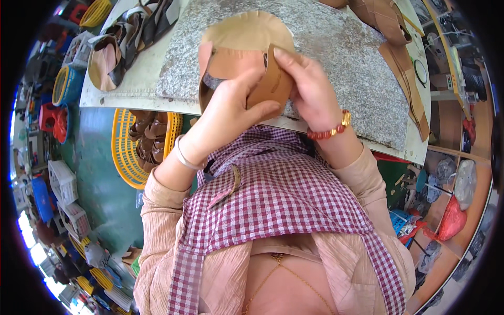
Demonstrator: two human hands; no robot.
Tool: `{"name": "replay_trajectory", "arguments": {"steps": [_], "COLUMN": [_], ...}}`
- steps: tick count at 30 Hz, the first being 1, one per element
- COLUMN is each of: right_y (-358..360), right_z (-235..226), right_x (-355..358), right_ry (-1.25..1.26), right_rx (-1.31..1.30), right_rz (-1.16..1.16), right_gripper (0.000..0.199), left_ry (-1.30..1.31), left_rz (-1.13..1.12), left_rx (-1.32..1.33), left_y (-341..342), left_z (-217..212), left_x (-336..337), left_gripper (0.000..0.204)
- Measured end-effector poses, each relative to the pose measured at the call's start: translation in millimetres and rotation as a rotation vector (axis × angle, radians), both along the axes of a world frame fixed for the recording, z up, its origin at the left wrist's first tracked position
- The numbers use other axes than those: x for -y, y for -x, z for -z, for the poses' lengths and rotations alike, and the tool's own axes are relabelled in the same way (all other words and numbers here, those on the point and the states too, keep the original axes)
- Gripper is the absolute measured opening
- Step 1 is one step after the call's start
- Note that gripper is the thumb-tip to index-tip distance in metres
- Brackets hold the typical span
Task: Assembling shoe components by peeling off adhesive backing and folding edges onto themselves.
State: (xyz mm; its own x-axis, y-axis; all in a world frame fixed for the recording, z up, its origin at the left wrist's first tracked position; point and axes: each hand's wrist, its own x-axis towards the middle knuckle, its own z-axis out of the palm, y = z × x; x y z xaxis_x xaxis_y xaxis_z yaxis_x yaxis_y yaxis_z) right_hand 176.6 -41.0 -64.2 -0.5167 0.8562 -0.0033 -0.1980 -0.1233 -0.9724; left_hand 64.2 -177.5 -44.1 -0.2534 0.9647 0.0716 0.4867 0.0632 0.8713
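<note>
A brown leather shoe upper (278,81) with a pale tan lining (252,31) is held up over the near edge of the table. My left hand (231,105) grips it from the near left, its thumb lying on the brown leather and its other fingers partly hidden inside the piece. At the upper right edge my right hand (312,86) is closed on the same upper, thumb at the rim. The far side of the upper and the fingertips behind it are hidden.
A grey mottled board (346,68) lies on the white table (126,97). Dark shoe uppers (128,39) are piled at the left, brown ones (378,21) at the far right. Below the left table edge stands a yellow basket (119,152) of brown pieces. Shelves (472,152) flank the right.
</note>
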Motion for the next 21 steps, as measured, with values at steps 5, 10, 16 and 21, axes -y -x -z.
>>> {"name": "replay_trajectory", "arguments": {"steps": [5, 10, 16, 21], "right_y": [8, 36, 18, 29], "right_z": [10, 8, -74, -79], "right_x": [-61, -90, -46, -70], "right_ry": [-0.037, -0.026, -0.804, -0.799], "right_rx": [-0.035, -0.112, 0.069, 0.069], "right_rz": [-0.042, 0.064, -0.066, -0.019], "right_gripper": [0.032, 0.03, 0.026, 0.03], "left_ry": [0.007, -0.39, -0.524, -0.851], "left_rz": [0.113, 0.106, -0.201, -0.369], "left_rx": [-0.292, -0.505, -0.683, -0.566], "left_y": [-7, 9, 31, 38], "left_z": [-17, -32, -56, -73], "left_x": [5, -13, -65, -86], "left_gripper": [0.012, 0.021, 0.01, 0.007]}}
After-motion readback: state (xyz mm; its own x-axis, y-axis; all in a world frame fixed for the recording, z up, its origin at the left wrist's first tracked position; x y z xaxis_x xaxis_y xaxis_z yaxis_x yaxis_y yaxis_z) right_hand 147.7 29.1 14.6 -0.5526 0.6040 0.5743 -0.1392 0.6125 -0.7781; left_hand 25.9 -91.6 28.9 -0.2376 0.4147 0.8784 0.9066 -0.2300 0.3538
